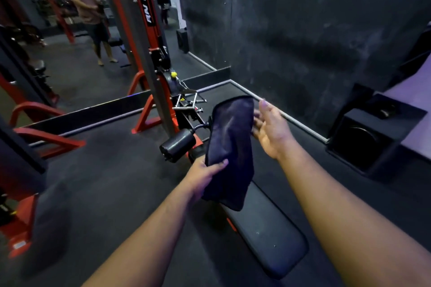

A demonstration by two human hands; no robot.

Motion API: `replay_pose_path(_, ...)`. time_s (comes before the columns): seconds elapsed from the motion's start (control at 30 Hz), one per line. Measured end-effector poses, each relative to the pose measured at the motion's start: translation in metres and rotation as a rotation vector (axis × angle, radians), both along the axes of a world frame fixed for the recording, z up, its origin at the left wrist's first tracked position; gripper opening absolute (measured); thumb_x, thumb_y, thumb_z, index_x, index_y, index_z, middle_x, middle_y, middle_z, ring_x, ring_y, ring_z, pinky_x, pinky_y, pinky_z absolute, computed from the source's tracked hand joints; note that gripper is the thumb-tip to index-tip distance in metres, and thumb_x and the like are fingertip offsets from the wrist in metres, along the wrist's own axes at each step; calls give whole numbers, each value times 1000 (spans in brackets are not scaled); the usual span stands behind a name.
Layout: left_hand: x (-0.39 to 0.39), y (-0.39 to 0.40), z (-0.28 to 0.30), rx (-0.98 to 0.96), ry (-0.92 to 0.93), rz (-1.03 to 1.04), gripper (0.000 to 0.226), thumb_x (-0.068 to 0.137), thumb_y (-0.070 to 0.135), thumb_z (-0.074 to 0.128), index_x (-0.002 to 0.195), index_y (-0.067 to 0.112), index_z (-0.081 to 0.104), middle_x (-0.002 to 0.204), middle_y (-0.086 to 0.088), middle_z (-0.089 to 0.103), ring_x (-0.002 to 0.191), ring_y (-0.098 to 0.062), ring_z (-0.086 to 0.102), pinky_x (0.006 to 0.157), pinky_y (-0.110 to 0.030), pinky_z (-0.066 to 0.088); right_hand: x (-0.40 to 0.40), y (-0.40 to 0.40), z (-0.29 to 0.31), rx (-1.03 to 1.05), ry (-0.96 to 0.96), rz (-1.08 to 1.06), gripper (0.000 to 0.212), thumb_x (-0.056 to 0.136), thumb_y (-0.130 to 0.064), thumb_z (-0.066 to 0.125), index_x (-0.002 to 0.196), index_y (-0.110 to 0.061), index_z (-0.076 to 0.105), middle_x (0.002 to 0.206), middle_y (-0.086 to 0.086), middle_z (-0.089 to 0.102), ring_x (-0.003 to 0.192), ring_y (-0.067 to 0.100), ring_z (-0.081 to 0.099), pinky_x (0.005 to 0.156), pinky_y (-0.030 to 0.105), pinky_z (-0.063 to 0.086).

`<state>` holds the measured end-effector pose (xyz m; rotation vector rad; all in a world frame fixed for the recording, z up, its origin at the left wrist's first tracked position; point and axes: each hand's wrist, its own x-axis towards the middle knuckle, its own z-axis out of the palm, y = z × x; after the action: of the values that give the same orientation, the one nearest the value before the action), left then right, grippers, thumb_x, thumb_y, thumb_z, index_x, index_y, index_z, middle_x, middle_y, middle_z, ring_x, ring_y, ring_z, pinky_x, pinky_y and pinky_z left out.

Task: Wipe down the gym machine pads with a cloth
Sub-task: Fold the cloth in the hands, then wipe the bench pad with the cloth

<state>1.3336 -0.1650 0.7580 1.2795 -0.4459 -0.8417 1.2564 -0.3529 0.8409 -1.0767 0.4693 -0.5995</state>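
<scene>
A dark cloth hangs folded in the air above a black padded bench seat. My left hand grips the cloth at its lower left edge, thumb on top. My right hand is beside the cloth's upper right edge with its fingers spread and straight, holding nothing. A black roller pad sticks out from the machine just left of the cloth. The far end of the bench is hidden behind the cloth.
A red and grey machine frame rises at centre left, with a cable handle at its base. A mirror on the left wall shows a person. A black speaker box sits right, by the dark wall.
</scene>
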Motion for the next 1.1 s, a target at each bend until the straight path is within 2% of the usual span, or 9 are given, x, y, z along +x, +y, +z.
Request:
replay_pose_path(0.1,7,-28,-8,25,42,-70,33,93,11,70,124,0,67,118,-23,73,106,-34,71,92,-42,58,-28,-3,-86,-109,426,307,79,76,-86,57,133,-31,59,124,-5,72,114,22,65,84,41,47)
replay_pose_path(0.17,18,-46,-22,99,16,-184,33,96,13,67,127,0,65,119,-22,72,108,-35,71,98,-45,56,-42,1,-134,-128,512,349,65,85,-77,59,129,-29,65,124,-7,73,118,20,65,90,42,46)
replay_pose_path(0.3,52,-74,-58,253,-78,-276,29,95,19,72,120,6,69,114,-18,75,105,-33,72,90,-42,56,-49,2,-167,14,339,-24,21,98,-19,66,118,-12,70,112,7,77,113,28,69,91,36,53)
replay_pose_path(0.43,71,-102,-86,362,-101,-260,29,91,17,77,114,2,66,110,-20,76,89,-22,72,60,-23,51,-45,-9,-188,-107,490,-277,15,91,-15,75,104,-10,70,97,2,78,95,22,72,80,33,56)
replay_pose_path(0.6,84,-132,-109,311,-11,-319,77,80,6,86,138,24,39,120,-10,69,106,-20,71,78,-26,57,-32,-1,-207,-148,611,-559,45,88,-19,79,123,-30,53,93,0,77,92,18,73,83,38,58)
replay_pose_path(0.73,104,-156,-132,381,-640,-727,90,72,11,91,149,25,46,137,2,57,125,-11,57,95,-5,40,-36,-4,-221,-471,862,-328,64,80,-14,85,139,-18,59,125,-1,63,120,15,59,103,22,42)
replay_pose_path(0.87,102,-181,-143,456,-1503,-936,48,84,48,76,128,35,64,123,2,60,123,-23,52,97,-36,44,-45,-8,-230,-741,1341,-156,38,83,-25,73,121,-30,67,114,-2,63,113,24,60,93,38,49)
replay_pose_path(1.0,86,-220,-173,373,-1700,-1000,32,90,50,67,116,30,69,145,3,51,135,-22,44,110,-42,36,-56,-29,-244,-801,1467,-220,21,85,-27,69,106,-24,64,115,-1,53,110,26,56,84,37,49)
replay_pose_path(1.1,67,-252,-207,303,-1717,-1025,21,93,41,64,107,25,65,121,1,70,118,-21,61,114,-39,33,-71,-50,-269,-798,1452,-295,23,82,-18,70,103,-19,62,126,-1,54,109,27,59,81,37,52)
